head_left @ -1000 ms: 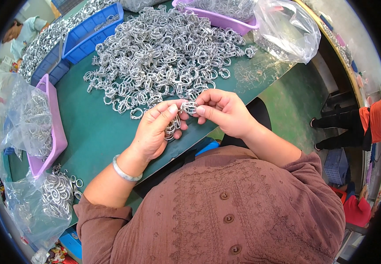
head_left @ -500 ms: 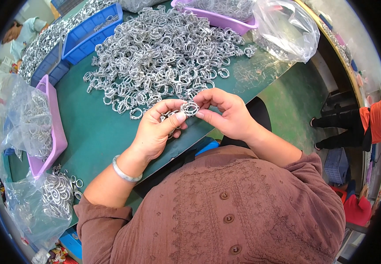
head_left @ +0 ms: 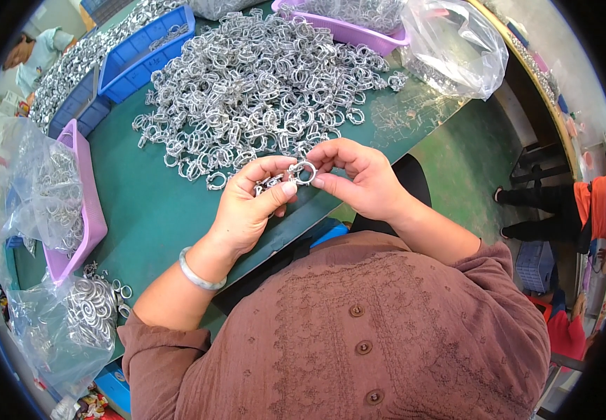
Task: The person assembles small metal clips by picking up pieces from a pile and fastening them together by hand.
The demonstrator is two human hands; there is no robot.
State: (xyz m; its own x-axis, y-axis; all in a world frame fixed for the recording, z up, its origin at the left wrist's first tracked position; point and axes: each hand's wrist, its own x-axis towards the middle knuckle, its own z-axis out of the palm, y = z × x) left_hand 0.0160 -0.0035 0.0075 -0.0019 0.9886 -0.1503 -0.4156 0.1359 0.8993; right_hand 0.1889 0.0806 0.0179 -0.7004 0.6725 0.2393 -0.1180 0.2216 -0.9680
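The silver ring (head_left: pixel 313 170) has turned since 1 second ago: it showed its side then, with its bars in a row, and now it shows its round hole to the camera. The 2 hands have hardly moved, so the turning looks like finger work, and this seems to be a moment of handling 1 piece at close range.

The ring is up between the hands, above the near edge of the green table (head_left: pixel 142 217). The left hand (head_left: pixel 243 203) has thumb and forefinger nearly closed on its left side, while the other fingers curl round a few more rings (head_left: pixel 266 184). The right hand (head_left: pixel 364 183) has thumb and forefinger slightly parted, with the ring's right edge between them; the fingertips are too small here to tell how firmly they press.

Just beyond the hands lies a big pile of rings (head_left: pixel 261 84), which looks the same as before. A blue tray (head_left: pixel 135 75) stands at its left, a purple tray (head_left: pixel 385 43) behind it, and a clear bag (head_left: pixel 460 59) to the right.
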